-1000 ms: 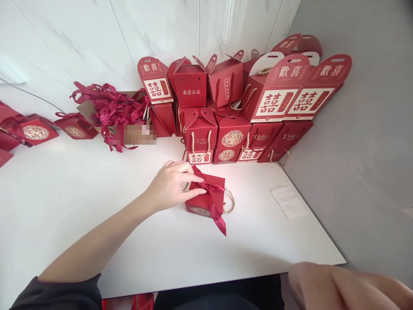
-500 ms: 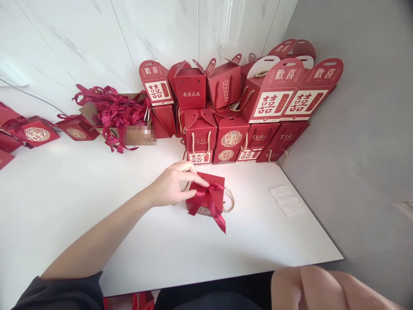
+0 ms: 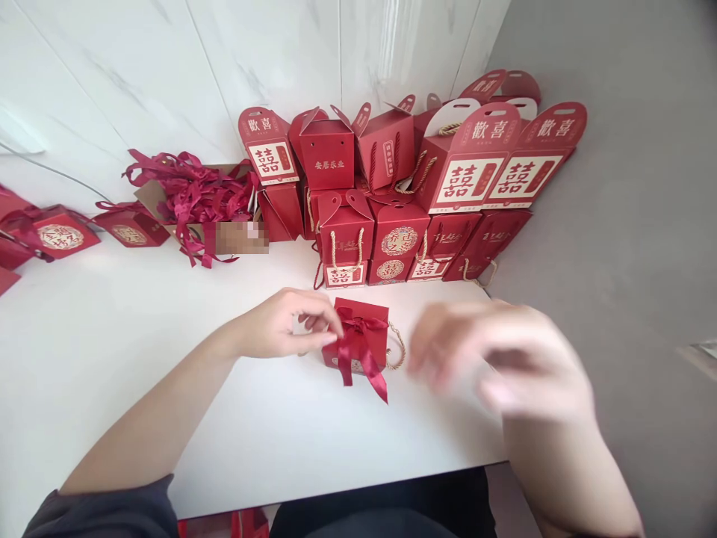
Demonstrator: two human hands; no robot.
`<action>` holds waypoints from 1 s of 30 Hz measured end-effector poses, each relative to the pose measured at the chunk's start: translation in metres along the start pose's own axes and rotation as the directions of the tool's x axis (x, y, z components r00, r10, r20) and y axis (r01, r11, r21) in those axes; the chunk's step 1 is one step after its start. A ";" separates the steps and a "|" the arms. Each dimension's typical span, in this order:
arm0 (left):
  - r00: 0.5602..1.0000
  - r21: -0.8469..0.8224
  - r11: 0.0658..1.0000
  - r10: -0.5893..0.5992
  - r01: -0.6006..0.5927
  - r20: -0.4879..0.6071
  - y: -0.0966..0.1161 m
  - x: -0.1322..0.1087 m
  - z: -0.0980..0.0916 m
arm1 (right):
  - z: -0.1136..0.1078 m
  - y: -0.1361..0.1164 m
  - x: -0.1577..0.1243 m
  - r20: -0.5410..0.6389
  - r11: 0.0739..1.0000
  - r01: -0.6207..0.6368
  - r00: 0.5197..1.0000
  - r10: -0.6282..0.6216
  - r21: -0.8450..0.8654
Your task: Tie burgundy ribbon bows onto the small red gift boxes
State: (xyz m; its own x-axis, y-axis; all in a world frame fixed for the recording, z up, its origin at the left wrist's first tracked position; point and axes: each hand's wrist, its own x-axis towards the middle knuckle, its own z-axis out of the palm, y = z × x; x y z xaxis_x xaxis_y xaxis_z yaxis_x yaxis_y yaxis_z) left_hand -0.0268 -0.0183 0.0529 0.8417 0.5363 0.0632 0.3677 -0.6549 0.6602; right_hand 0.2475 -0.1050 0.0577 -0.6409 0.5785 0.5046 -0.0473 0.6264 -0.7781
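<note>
A small red gift box [image 3: 367, 321] with a rope handle and a dark red ribbon bow [image 3: 358, 347] stands on the white table [image 3: 112, 351], in the middle. My left hand [image 3: 288, 325] reaches in from the left, fingers curled, with fingertips and thumb pinching the box's upper left edge by the bow. My right hand [image 3: 498, 359] hovers close to the camera just right of the box, not touching it. It is smeared by motion, so its fingers are unclear.
Several red gift boxes [image 3: 403, 194] are stacked against the marble wall behind. A cardboard box of loose red ribbons [image 3: 193, 194] sits at back left, with more tied boxes [image 3: 59, 235] further left. The table's right edge meets grey floor [image 3: 644, 261].
My right hand rose from the bottom right corner up and left toward the box. My left hand's fingers curled onto the box edge, and the bow's tails dropped down the front.
</note>
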 end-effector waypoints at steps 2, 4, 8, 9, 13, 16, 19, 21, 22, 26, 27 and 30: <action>0.975 0.099 0.994 -0.023 0.046 -0.221 -0.003 0.005 0.008 | -0.009 0.036 0.017 -0.167 0.976 -0.197 0.970 0.179 -0.097; 0.967 0.154 0.987 0.000 0.041 -0.256 -0.008 0.009 0.017 | -0.007 0.069 0.023 -0.243 0.929 -0.338 0.923 0.298 -0.147; 0.977 0.198 0.980 0.026 0.017 -0.210 -0.017 0.013 0.023 | 0.008 0.098 0.020 -0.123 0.901 -0.434 0.895 0.429 -0.015; 0.975 0.204 0.979 0.027 0.019 -0.220 -0.019 0.013 0.023 | 0.009 0.098 0.018 -0.100 0.903 -0.429 0.898 0.428 0.018; 0.966 0.147 0.989 0.018 0.021 -0.260 -0.022 0.012 0.021 | 0.007 0.090 0.017 -0.078 0.915 -0.387 0.915 0.396 0.112; 0.971 0.042 0.999 -0.016 0.027 -0.240 -0.022 0.013 0.023 | 0.004 0.089 0.017 -0.070 0.909 -0.386 0.914 0.400 0.161; 0.976 -0.026 0.999 -0.037 0.032 -0.215 -0.022 0.015 0.026 | 0.005 0.091 0.016 -0.066 0.904 -0.379 0.915 0.398 0.197; 0.975 -0.035 0.997 -0.072 0.066 -0.208 -0.023 0.017 0.029 | 0.006 0.094 0.015 -0.063 0.910 -0.363 0.922 0.382 0.202; 0.974 -0.032 0.996 -0.090 0.085 -0.207 -0.023 0.017 0.030 | 0.006 0.095 0.015 -0.061 0.912 -0.357 0.925 0.375 0.204; 0.976 -0.034 0.993 -0.118 0.114 -0.181 -0.024 0.019 0.035 | 0.008 0.097 0.014 -0.051 0.912 -0.352 0.928 0.370 0.210; 0.978 -0.037 0.993 -0.120 0.115 -0.170 -0.024 0.020 0.035 | 0.008 0.097 0.014 -0.052 0.910 -0.353 0.927 0.372 0.216; 0.981 -0.057 0.990 -0.136 0.129 -0.140 -0.022 0.020 0.035 | 0.009 0.098 0.015 -0.059 0.896 -0.363 0.919 0.389 0.254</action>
State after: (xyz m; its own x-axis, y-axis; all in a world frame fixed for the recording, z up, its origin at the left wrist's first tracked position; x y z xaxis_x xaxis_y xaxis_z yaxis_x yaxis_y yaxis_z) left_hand -0.0037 -0.0119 0.0135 0.7201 0.6896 0.0770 0.4503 -0.5487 0.7044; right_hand 0.2267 -0.0399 -0.0145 -0.5623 0.8064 0.1832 -0.0044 0.2187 -0.9758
